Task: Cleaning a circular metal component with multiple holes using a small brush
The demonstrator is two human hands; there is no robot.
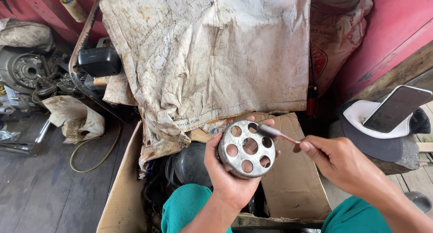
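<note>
My left hand grips a round grey metal drum with several round holes in its face, held over an open cardboard box. My right hand pinches the handle of a small pink brush, whose head rests on the upper right rim of the drum. Teal trouser knees show at the bottom edge.
A dirty white sack drapes over the box's back. An engine block and a black box lie at left. At right a phone leans on a cap atop a block. Red walls stand behind.
</note>
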